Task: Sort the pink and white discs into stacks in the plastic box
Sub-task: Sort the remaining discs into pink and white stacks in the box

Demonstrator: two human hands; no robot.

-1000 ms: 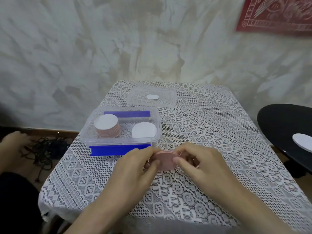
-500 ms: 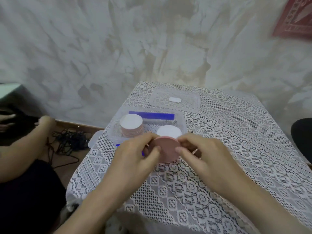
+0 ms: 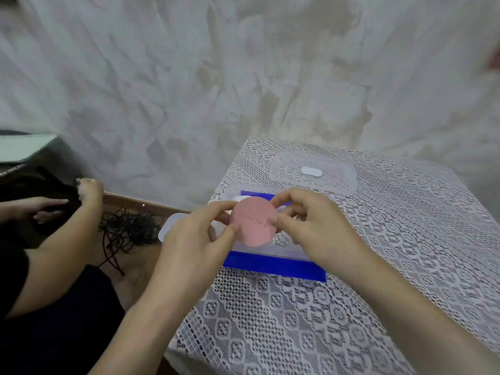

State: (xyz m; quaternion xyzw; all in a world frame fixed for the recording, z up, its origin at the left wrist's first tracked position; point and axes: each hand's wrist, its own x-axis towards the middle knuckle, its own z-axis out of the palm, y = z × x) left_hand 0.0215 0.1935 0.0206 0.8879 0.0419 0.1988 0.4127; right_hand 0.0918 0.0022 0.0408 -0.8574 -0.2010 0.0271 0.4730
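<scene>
Both hands pinch: your left hand (image 3: 194, 236) and right hand (image 3: 313, 226) hold the pink disc (image 3: 253, 221) | raised over plastic box (image 3: 270, 250), 12 o'clock | stacking likely next

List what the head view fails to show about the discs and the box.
Stacks inside the plastic box: head view, hidden behind the pink disc, the left hand and the right hand.
Whether the pink disc is one or several: head view, only its flat face shows.
The marks on the pink disc: head view, too small to read.
</scene>
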